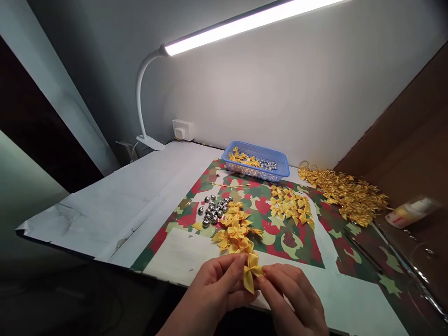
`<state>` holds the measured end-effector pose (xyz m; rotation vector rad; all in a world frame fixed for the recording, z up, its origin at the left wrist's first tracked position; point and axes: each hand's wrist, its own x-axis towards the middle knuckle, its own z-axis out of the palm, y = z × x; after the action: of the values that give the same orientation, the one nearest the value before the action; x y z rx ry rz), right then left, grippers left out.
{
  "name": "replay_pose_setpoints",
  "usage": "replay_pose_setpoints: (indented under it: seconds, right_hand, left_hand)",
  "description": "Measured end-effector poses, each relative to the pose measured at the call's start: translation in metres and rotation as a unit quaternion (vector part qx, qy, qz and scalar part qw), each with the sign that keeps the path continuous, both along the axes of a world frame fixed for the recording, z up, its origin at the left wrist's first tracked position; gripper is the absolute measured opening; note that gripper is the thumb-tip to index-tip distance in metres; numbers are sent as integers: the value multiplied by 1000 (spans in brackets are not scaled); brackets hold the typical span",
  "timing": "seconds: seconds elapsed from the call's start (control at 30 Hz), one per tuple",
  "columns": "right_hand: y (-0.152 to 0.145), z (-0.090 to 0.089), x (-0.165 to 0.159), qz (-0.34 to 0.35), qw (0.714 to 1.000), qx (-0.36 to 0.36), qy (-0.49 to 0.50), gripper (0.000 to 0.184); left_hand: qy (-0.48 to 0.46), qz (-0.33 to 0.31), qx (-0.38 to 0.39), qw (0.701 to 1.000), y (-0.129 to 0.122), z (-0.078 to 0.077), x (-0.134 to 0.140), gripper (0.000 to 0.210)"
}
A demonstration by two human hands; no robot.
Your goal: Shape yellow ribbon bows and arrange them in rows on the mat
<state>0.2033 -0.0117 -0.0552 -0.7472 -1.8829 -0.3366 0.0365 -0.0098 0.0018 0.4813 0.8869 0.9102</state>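
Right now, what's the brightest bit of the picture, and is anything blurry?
In the head view: the lamp is brightest, its strip glaring white; the silver balls catch shiny glints; the lower left corner is very dark; the bottle at the right is smeared and blurry; the yellow bow being held looks clearer.

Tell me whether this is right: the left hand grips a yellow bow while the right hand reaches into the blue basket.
Wrong about the right hand: the head view shows it pinching that same yellow bow, not reaching into the blue basket. The left hand does grip the bow.
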Motion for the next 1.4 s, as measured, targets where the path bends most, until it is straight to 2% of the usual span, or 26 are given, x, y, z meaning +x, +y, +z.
replay_pose_setpoints:
  seconds: [0.1, 0.17, 0.2, 0.27, 0.37, 0.43, 0.5, 0.63, 0.8, 0.9, 1.03, 1.23, 1.4]
  right_hand:
    - [-8, 1, -3, 9, 996, -55, 67, 17]
    - [-13, 6, -4, 14, 976, -149, 159, 15]
    - [-15, 9, -3, 16, 954, -213, 210, 14]
    - [-15, 17, 0, 30, 885, -358, 296, 18]
    - [-11, 29, 2, 109, 752, -558, 334, 31]
    - [-8, 35, -1, 145, 686, -623, 346, 32]
    - [-7, 39, -6, 141, 659, -635, 377, 30]
    - [-11, 41, -16, 105, 661, -605, 431, 28]
    - [-15, 39, -19, 102, 668, -581, 454, 30]
    - [-14, 40, -18, 105, 646, -588, 475, 31]
    - [-15, 43, -14, 115, 612, -610, 490, 37]
    - [-16, 41, -17, 88, 629, -585, 504, 38]
    - [-13, 35, -21, 101, 644, -570, 500, 40]
  left_hand:
    - [69, -7, 13, 998, 0, -4, -4, 34]
    - [104, -31, 30, 994, 0, -4, -6, 34]
    - [121, -46, 52, 990, 0, -3, -7, 31]
    - [164, -69, 116, 977, 0, 1, -7, 24]
    - [250, -99, 205, 941, 0, 8, -8, 19]
    - [288, -118, 233, 922, 0, 10, -9, 20]
    - [279, -121, 229, 925, 0, 11, -10, 25]
    - [215, -94, 191, 953, 1, 10, -12, 26]
    - [174, -75, 188, 964, 1, 4, -10, 15]
    - [155, -67, 160, 973, 3, -2, -8, 14]
    - [130, -81, 127, 980, 4, -2, -8, 26]
    - [151, -71, 110, 980, 4, 7, -7, 30]
    - [161, -65, 158, 972, 7, 1, -9, 28]
